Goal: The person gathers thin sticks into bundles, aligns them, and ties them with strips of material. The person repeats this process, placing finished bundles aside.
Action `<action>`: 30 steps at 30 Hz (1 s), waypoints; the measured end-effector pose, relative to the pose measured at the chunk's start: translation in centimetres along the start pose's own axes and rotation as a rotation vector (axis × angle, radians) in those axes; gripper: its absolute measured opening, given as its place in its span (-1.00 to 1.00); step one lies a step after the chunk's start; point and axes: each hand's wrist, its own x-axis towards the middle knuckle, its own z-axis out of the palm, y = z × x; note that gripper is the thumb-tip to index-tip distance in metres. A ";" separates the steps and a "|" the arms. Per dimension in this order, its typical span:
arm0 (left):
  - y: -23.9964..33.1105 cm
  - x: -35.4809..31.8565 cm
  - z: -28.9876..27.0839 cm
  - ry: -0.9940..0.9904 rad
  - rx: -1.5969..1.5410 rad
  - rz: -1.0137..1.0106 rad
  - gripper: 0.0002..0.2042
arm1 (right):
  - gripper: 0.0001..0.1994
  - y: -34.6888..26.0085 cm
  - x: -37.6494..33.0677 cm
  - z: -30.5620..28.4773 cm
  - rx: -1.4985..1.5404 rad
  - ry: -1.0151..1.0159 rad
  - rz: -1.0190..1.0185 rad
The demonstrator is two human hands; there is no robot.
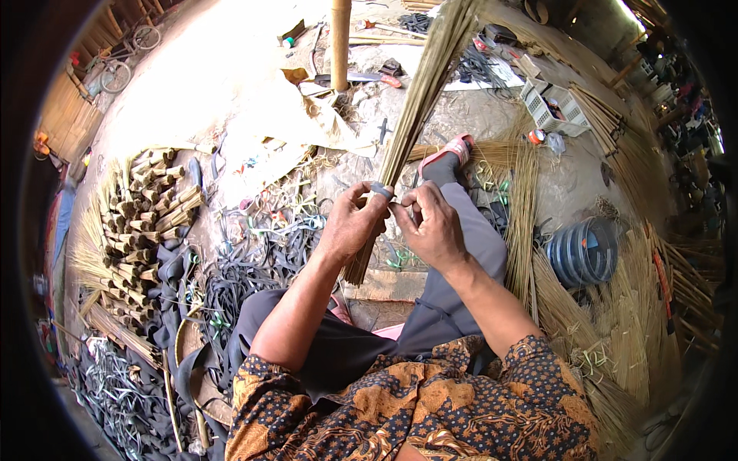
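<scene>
A long bundle of thin brown broom sticks (419, 92) stands tilted, fanning out toward the top of the view. My left hand (350, 223) is wrapped around the bundle near its lower end. A grey band (381, 189) circles the bundle just above that grip. My right hand (430, 223) pinches at the band from the right side, fingers closed on it. The bundle's cut end (357, 269) pokes out below my left hand, above my lap.
Finished stick bundles (142, 223) are piled at the left, above dark strips (231, 284) on the ground. Loose sticks (584, 307) lie at the right beside a grey coil (584, 250). A white crate (557, 107) and a wooden post (340, 42) stand beyond. My foot (446, 157) stretches ahead.
</scene>
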 end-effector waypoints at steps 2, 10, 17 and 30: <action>0.0 0.1 0.1 0.017 0.050 0.012 -0.68 | -0.77 -0.4 0.2 0.6 -0.036 0.045 -0.023; -0.6 -0.2 0.3 0.058 0.059 0.045 -0.71 | -0.78 -1.6 1.2 1.3 -0.204 0.094 -0.018; -0.5 -0.4 -0.3 -0.053 0.124 0.097 -0.74 | -0.76 -0.6 1.4 -0.4 -0.251 0.001 -0.103; 2.3 -0.3 2.9 -0.018 -0.225 0.199 -0.65 | -0.79 -4.5 -6.0 1.6 0.520 -0.307 0.579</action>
